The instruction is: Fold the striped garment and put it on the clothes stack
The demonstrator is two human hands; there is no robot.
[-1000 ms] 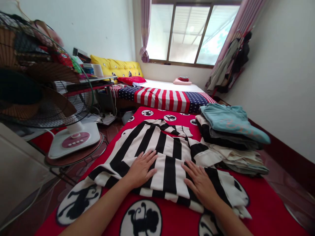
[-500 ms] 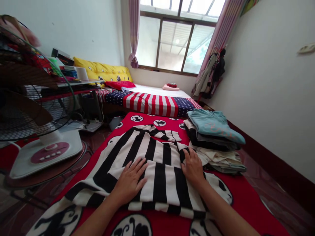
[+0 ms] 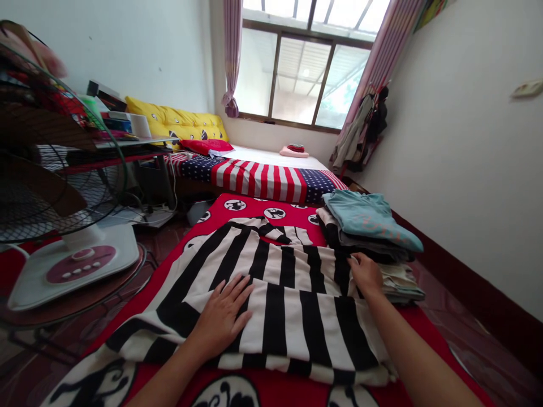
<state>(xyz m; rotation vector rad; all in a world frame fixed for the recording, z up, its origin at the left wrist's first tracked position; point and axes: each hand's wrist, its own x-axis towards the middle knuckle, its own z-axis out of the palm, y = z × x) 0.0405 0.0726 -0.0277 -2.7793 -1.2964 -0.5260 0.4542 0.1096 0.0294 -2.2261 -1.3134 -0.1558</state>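
Note:
A black-and-white striped shirt (image 3: pixel 278 316) lies spread over a red blanket with round monkey-like prints (image 3: pixel 237 204), its near part folded over in a band. My left hand (image 3: pixel 227 314) rests flat on the left part of that band, fingers stretched out. At the shirt's right edge my right hand (image 3: pixel 365 275) is closed, with thumb and fingertips pinching the cloth. Just behind that hand stands a pile of folded clothes (image 3: pixel 382 243), topped by a light blue garment (image 3: pixel 367 213). A striped sleeve (image 3: pixel 292 235) lies across the shirt's far side.
To the left, a fan (image 3: pixel 80 260) stands on a round stool (image 3: pixel 123 282). A cluttered desk (image 3: pixel 136 141) is behind it. Across the far end is a bed with a stars-and-stripes cover (image 3: pixel 263 178). Clothes (image 3: pixel 360 130) hang by the window at right.
My right hand has moved right, from lying on the shirt to its right edge, and has closed on the cloth. The shirt's right side is now drawn out wider. My left hand stays put.

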